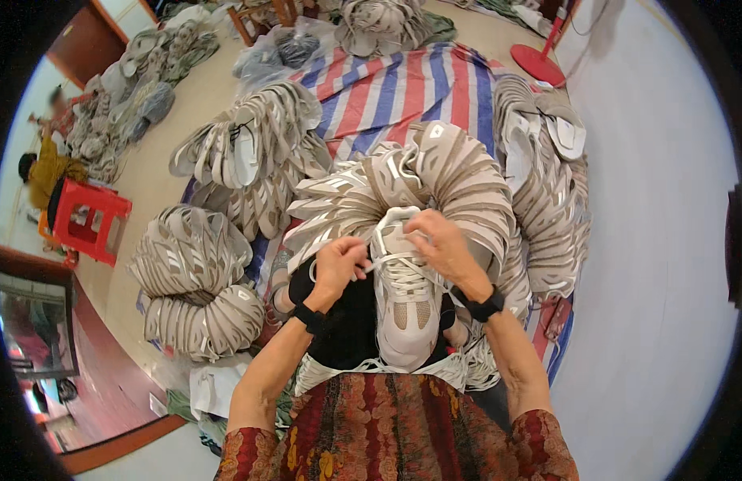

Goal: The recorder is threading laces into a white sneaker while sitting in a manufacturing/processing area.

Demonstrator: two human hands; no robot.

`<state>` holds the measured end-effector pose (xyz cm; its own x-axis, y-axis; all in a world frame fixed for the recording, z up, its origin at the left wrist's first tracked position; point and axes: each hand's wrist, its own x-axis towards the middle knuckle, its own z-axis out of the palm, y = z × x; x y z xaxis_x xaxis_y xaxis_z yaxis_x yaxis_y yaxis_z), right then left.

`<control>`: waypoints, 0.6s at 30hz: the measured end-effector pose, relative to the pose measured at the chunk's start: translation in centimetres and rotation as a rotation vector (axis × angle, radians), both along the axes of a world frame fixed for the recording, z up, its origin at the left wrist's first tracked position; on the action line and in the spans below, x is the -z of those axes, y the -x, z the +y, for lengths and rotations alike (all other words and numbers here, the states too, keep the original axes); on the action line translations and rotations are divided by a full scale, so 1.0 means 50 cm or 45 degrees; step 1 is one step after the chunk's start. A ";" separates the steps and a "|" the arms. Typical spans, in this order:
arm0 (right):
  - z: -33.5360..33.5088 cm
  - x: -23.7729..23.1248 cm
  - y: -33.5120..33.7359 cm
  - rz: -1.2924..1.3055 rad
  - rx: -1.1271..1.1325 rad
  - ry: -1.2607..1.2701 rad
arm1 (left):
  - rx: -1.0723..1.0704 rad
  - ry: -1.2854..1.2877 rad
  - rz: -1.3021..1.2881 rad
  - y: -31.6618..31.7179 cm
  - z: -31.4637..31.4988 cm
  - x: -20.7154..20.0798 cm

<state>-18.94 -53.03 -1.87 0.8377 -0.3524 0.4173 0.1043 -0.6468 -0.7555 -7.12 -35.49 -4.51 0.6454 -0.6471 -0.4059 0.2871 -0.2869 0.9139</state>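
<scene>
A beige and white sneaker upper (409, 317) lies toe toward me between my legs, its white laces (407, 276) threaded across the front. At its left side my left hand (341, 264) pinches a white shoelace that runs to the eyelets. Over the tongue (400, 218), on the right, my right hand (441, 247) has its fingers curled in; what they grip is too small to make out. Just beyond the shoe, a curved row of nested beige uppers (467, 180) arches around it. More white laces (483, 365) lie bunched by my right leg.
Stacked uppers stand at the left (190, 248), far left (242, 136) and right (555, 200), on a striped sheet (387, 88). A white wall (651, 200) bounds the right. A red stool (86, 216), a red fan base (537, 64) and another person (46, 172) are farther off.
</scene>
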 end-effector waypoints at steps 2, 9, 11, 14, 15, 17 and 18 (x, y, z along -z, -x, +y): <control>0.027 0.010 -0.026 0.218 -0.181 -0.051 | 0.105 0.069 0.075 0.008 0.012 0.010; 0.048 0.030 -0.031 0.289 -0.139 0.141 | 0.195 -0.007 0.217 0.006 0.008 0.002; 0.046 0.028 -0.030 0.265 -0.169 0.149 | 0.216 -0.036 0.251 0.002 0.008 -0.002; 0.047 0.024 -0.030 0.305 -0.168 0.222 | 0.235 -0.064 0.263 0.000 0.005 0.000; 0.048 0.024 -0.031 0.287 -0.196 0.204 | 0.292 -0.079 -0.006 0.000 0.003 0.003; 0.048 0.026 -0.030 0.267 -0.220 0.184 | 0.352 -0.095 -0.277 0.001 -0.008 0.010; 0.047 0.028 -0.030 0.222 -0.263 0.231 | 0.350 -0.024 -0.883 0.002 -0.015 0.013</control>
